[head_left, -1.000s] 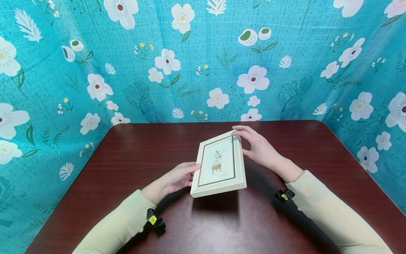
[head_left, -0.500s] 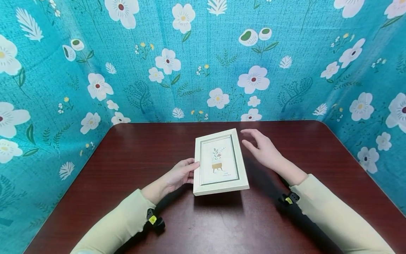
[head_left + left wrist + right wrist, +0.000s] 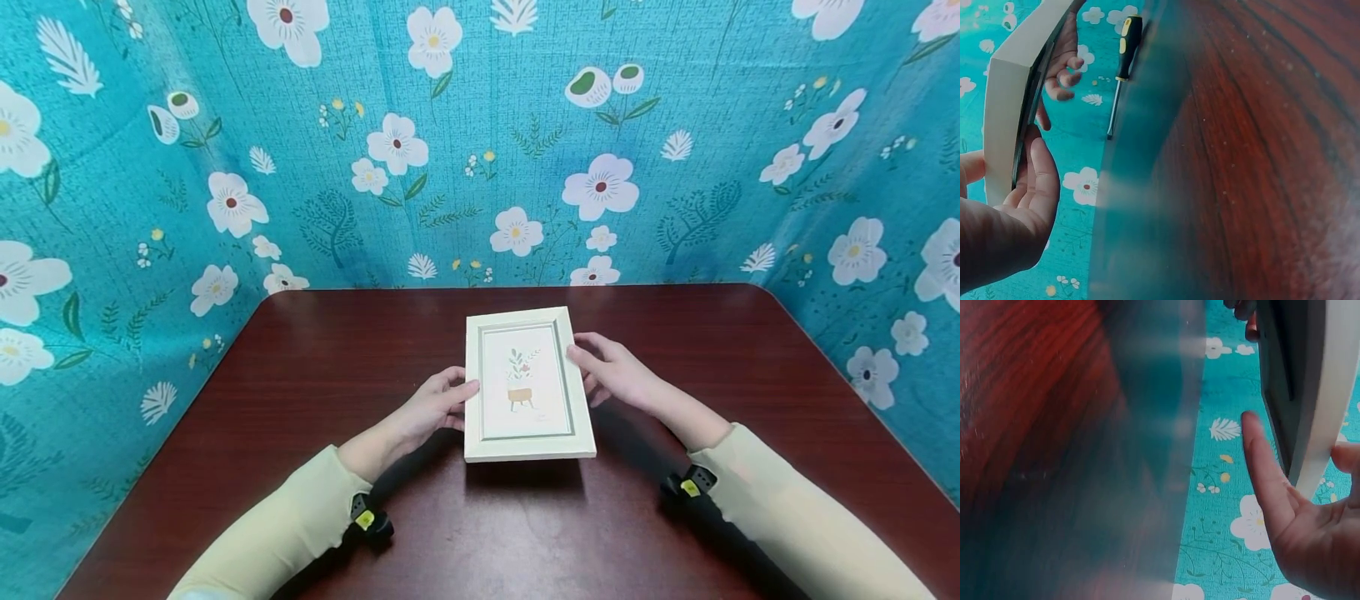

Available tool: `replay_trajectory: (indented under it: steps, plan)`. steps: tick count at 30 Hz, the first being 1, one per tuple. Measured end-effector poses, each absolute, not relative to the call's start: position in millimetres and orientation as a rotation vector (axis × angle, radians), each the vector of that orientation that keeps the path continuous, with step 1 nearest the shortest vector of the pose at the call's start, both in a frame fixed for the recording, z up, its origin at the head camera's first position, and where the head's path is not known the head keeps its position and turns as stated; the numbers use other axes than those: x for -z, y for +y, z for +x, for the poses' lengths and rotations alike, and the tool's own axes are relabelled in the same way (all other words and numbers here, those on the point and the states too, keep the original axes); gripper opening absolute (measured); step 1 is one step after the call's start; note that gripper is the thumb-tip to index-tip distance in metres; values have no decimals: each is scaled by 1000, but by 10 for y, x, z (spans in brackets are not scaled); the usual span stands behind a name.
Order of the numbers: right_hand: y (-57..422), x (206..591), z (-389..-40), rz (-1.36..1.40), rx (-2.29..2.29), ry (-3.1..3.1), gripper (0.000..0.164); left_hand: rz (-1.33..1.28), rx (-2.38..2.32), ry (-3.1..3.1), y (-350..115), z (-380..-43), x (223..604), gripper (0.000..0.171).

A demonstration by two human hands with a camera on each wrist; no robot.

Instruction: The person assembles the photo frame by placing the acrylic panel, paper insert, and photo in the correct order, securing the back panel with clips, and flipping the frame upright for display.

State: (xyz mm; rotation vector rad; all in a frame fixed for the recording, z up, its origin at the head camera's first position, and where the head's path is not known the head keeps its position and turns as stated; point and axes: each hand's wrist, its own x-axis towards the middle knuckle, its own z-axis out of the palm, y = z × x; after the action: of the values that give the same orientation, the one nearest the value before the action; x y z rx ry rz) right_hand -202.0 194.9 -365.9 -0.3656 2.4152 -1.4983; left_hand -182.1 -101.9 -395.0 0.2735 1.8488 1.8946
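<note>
A cream picture frame (image 3: 474,433) is held tilted above the table in the head view. Its front, with a drawing of a potted plant (image 3: 520,379), faces up toward me. My left hand (image 3: 422,414) grips the left side, thumb on the front and fingers against the dark back (image 3: 1034,100). At the right side, my right hand (image 3: 618,372) has its thumb on the front edge and its fingers behind. In the right wrist view, the forefinger (image 3: 1260,462) of that hand stretches out behind the frame, apart from its back.
A dark reddish-brown table (image 3: 337,350) lies below, its surface glossy. Teal floral cloth (image 3: 465,150) hangs behind it and at both sides. A screwdriver (image 3: 1126,56) with a black and yellow handle shows beyond the frame in the left wrist view; the head view does not show it.
My right hand let go of the frame's upper right corner, moved off, then came down onto its right side. The frame has turned more squarely toward me, with my left hand still gripping it.
</note>
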Motion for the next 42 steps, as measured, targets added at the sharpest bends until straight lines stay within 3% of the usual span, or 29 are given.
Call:
replay_trajectory:
  steps: [19,31,42]
  plan:
    - [1900,3761,-1997,-365,1432,2378,72,264,-1837,1899,-1022,-1878,4013,38]
    - [1914,3911,-2039,-343,1411,2384,72,284,-1731,2008,-1024,-1909,4070,68]
    - [1936,4006,-2054,-349,1320,2381,71,349,-1659,2054,-1012,-1959,4094,67]
